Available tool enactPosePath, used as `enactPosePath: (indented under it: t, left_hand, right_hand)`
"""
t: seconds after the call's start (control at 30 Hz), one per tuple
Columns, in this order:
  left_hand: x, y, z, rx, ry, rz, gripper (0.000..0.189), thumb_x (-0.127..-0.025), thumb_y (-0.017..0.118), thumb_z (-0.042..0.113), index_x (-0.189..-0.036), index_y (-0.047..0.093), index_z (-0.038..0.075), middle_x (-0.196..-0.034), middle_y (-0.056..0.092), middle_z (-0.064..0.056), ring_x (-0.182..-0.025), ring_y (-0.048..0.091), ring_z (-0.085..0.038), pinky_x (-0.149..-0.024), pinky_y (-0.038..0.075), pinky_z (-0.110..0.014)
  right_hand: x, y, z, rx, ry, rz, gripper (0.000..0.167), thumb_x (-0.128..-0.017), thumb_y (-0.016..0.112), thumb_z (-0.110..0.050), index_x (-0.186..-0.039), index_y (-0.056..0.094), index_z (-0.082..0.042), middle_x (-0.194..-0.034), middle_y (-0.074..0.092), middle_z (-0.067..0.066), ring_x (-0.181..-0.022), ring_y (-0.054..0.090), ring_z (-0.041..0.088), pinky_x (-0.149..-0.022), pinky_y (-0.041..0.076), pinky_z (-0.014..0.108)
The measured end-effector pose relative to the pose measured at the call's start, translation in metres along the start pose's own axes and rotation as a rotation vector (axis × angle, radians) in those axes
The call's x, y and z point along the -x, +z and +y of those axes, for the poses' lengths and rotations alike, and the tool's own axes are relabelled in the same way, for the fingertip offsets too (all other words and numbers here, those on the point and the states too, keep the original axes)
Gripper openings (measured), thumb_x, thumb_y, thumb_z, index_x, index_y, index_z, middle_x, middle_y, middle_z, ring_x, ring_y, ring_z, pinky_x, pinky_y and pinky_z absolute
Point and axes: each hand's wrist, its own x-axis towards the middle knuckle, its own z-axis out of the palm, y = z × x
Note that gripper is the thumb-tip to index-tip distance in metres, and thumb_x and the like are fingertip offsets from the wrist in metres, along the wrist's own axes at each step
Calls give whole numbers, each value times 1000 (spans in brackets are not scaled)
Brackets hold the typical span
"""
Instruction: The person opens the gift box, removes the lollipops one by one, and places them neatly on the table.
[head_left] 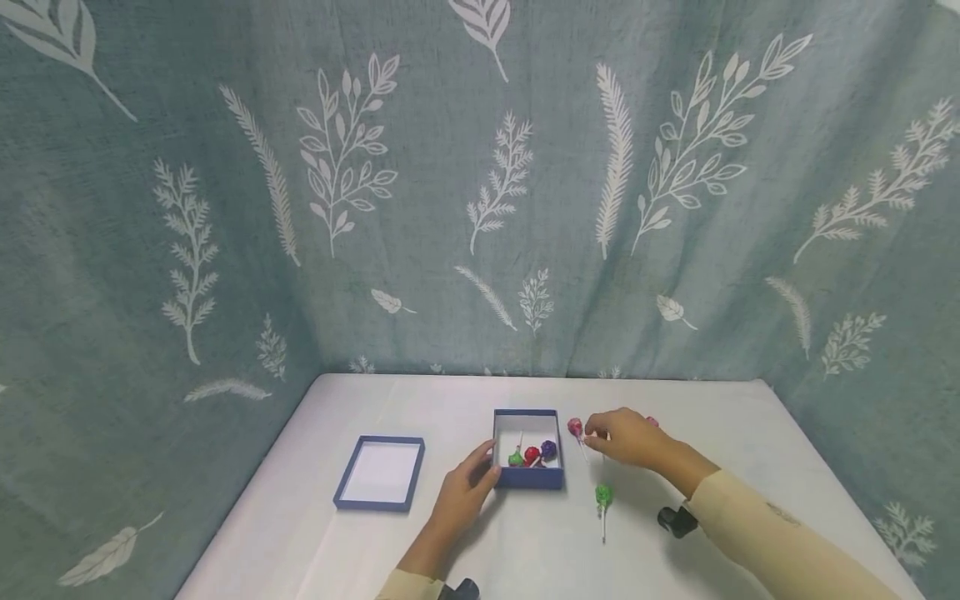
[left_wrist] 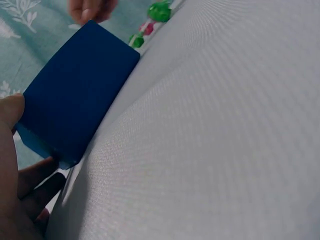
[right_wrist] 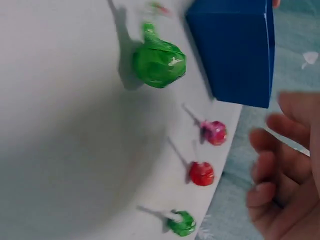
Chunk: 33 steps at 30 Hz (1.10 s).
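My left hand (head_left: 459, 497) grips the left side of a blue box (head_left: 531, 478), thumb near the front corner and fingers along the side. Inside the box lie a green lollipop (head_left: 516, 458), a red lollipop (head_left: 532, 455) and a purple lollipop (head_left: 549, 450). Just right of the box, my right hand (head_left: 626, 437) hovers with loosely bent fingers beside a pink lollipop (head_left: 575, 427). Nothing shows between those fingers in the right wrist view, where the pink lollipop (right_wrist: 215, 133), a red lollipop (right_wrist: 201, 174) and a green lollipop (right_wrist: 181, 223) lie in a row.
Closer to me lies another green lollipop (head_left: 603, 495), its stick toward me. The blue-rimmed box lid (head_left: 378, 472) rests inside-up on the left of the white table (head_left: 300, 533). A leaf-patterned curtain (head_left: 450, 208) surrounds the back and sides.
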Motion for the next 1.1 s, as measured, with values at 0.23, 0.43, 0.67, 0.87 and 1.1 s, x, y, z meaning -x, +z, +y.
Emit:
enactPosePath:
  t: [0.23,0.43,0.67,0.87,1.1]
  left_hand:
    - [-1,-1,0,3,-12,-4,51,-97,55,46,-143,49,25,-130,62,-8,-130,47,-33,-108,32,-57]
    - [-2,0,0,8,-24,-8,52,-96,54,49,-144,49,28,-131,61,-8,-130,47,-34,-108,32,-57]
    - [0,1,-2,2,-27,-4,51,-97,55,47,-143,50,26,-130,62,-8,-129,48,-34,-107,33,-57]
    - [0,1,-3,15,-33,-9,51,-97,55,47,-143,49,27,-130,62,-7,-130,47,-33,-108,32,-57]
    - [0,1,-3,4,-18,-5,50,-97,55,45,-143,49,26,-130,62,-8,-130,47,-34,-107,32,-58]
  right_hand:
    - [25,20,-4,-20,44,-309,24,-73,84,-41,-77,64,-28,-71,54,-12,-68,50,9,-61,45,30]
    - [29,26,-3,-15,58,-289,26,-67,88,-24,-79,66,-25,-72,54,-12,-69,51,9,-65,47,31]
    - [33,15,16,-76,-3,-158,21,-69,80,-8,-83,67,-15,-78,57,-10,-74,55,11,-68,51,34]
    - [37,1,36,-197,155,-55,18,-77,77,-4,-92,70,-10,-89,64,-6,-81,62,16,-72,56,37]
    - [47,-6,58,-266,261,70,24,-82,75,-7,-106,68,-6,-101,68,4,-92,64,24,-76,54,44]
